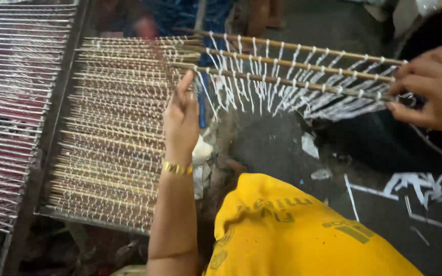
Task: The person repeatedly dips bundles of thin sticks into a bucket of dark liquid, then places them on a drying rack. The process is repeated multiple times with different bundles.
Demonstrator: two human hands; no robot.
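Across the upper middle of the frame, three thin sticks strung with white thread run from centre to right, tilting slightly downward. The left hand, in the centre, is raised with its fingers mostly straight and together; its fingertips touch the near end of the lowest stick, without a closed grasp. A gold bracelet sits on this wrist. The right hand, at the right edge, is curled, its fingertips pinched on the far ends of the sticks. At centre left, a rack holds many more threaded sticks in close parallel rows. In the upper left, a metal wire grid lies beside the rack. A yellow garment fills the lower middle. At lower right, white paper scraps lie scattered on the dark floor.
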